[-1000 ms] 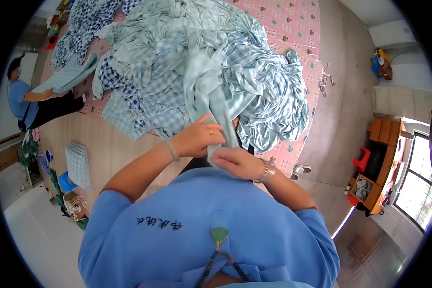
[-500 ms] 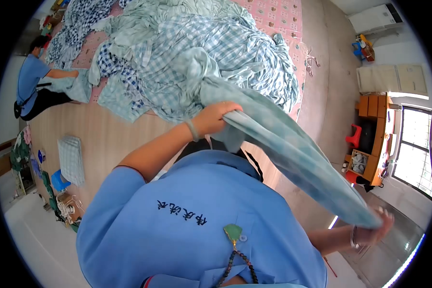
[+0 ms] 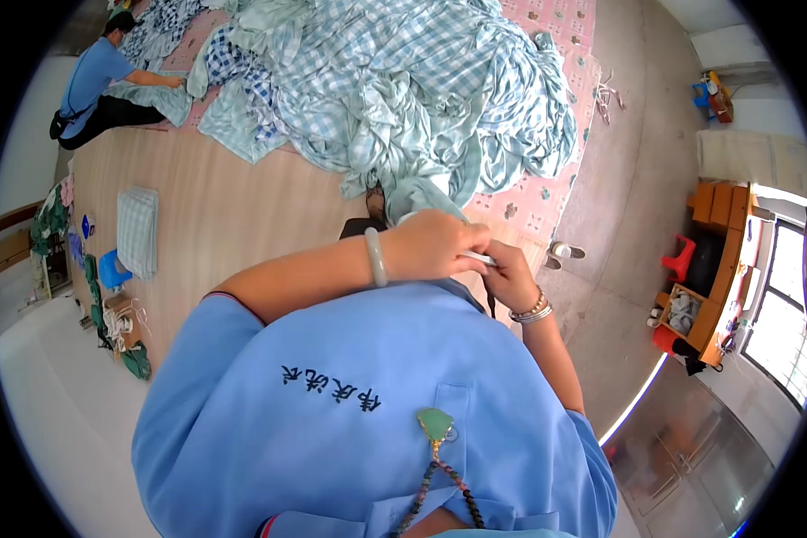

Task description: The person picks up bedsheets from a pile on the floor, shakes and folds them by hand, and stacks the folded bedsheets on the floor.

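My left hand (image 3: 432, 247) and my right hand (image 3: 509, 273) are close together in front of my chest. Both have their fingers closed on a pale green cloth (image 3: 421, 199), whose edge shows white between them. Beyond my hands the cloth runs down to a large heap of green and white checked fabric (image 3: 403, 81). Most of the held cloth is hidden behind my hands and forearms.
The heap lies on a pink patterned sheet (image 3: 511, 211). At the far left a co-worker (image 3: 103, 76) in blue handles a green cloth. A folded checked stack (image 3: 137, 231) lies near a blue stool (image 3: 112, 269). Shoes (image 3: 565, 253) and an orange desk (image 3: 722, 260) are at the right.
My right hand was flung out to the lower right with the cloth stretched; it has come back beside my left hand. The cloth now hangs down. The co-worker appears higher in the view.
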`<control>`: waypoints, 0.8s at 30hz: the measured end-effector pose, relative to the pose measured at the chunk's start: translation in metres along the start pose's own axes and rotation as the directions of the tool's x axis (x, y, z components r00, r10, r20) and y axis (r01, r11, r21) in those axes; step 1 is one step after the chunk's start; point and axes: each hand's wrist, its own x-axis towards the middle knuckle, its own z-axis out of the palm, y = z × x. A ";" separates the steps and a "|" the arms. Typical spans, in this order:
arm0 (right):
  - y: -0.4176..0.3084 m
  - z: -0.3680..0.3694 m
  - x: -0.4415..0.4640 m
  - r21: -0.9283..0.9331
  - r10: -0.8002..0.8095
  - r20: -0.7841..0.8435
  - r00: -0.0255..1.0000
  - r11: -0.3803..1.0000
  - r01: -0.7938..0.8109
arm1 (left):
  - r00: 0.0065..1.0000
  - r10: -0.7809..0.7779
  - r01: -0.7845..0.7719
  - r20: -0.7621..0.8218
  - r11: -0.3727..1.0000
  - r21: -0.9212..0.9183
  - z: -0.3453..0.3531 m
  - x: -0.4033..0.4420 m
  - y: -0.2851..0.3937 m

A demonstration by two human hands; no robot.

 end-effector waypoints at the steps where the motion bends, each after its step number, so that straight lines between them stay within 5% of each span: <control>1: 0.005 -0.003 -0.016 0.011 0.005 0.002 1.000 1.000 -0.005 | 0.999 -0.031 0.030 -0.030 0.999 -0.032 0.010 -0.001 0.002; 3: -0.003 -0.016 -0.044 0.079 -0.032 -0.158 0.987 0.996 0.045 | 1.000 -0.001 0.000 0.014 0.995 0.096 0.026 -0.004 -0.002; 5: -0.013 -0.032 -0.067 0.094 -0.097 -0.221 0.970 0.988 0.120 | 0.984 0.135 -0.113 -0.113 0.977 0.183 0.040 -0.008 -0.012; 7: -0.027 -0.050 -0.084 -0.002 -0.235 -0.239 0.942 0.970 0.241 | 0.979 0.134 -0.124 -0.155 0.989 0.075 0.038 -0.014 -0.005; 9: -0.040 -0.060 -0.096 -0.084 -0.270 -0.192 0.944 0.962 0.258 | 0.942 0.094 -0.179 -0.323 0.953 -0.244 0.025 -0.026 0.007; 11: -0.040 -0.059 -0.099 -0.164 -0.302 -0.135 0.944 0.946 0.279 | 0.945 -0.001 -0.155 -0.327 0.880 -0.450 0.002 -0.051 0.040; 15: 0.004 -0.007 -0.075 -0.239 -0.371 0.070 0.926 0.895 0.377 | 0.953 0.150 -0.191 -0.264 0.972 -0.138 -0.029 -0.092 0.096; 17: 0.025 0.012 -0.052 -0.325 -0.352 0.193 0.916 0.858 0.398 | 0.932 0.103 -0.139 -0.347 0.987 -0.079 -0.040 -0.124 0.111; 18: 0.035 0.020 -0.039 -0.407 -0.316 0.309 0.897 0.809 0.425 | 0.942 -0.104 0.205 -0.318 0.931 0.302 -0.055 -0.131 0.144; 20: 0.060 0.037 -0.016 -0.439 -0.350 0.354 0.867 0.757 0.484 | 0.872 -0.304 0.487 -0.384 0.619 0.616 -0.072 -0.160 0.169; 21: 0.070 0.046 -0.006 -0.466 -0.373 0.397 0.839 0.705 0.534 | 0.725 0.069 0.068 -0.686 0.983 0.171 -0.084 -0.198 0.159; 22: 0.080 0.053 0.002 -0.469 -0.337 0.451 0.827 0.698 0.541 | 0.395 0.424 -0.612 -0.815 0.783 0.111 -0.096 -0.240 0.147; 23: 0.081 0.060 0.010 -0.461 -0.344 0.466 0.816 0.692 0.555 | 0.296 0.464 -0.668 -0.835 0.725 0.167 -0.111 -0.277 0.162; 24: 0.080 0.068 0.018 -0.580 -0.199 0.567 0.799 0.593 0.559 | 0.262 0.427 -0.529 -0.865 0.814 0.241 -0.126 -0.320 0.192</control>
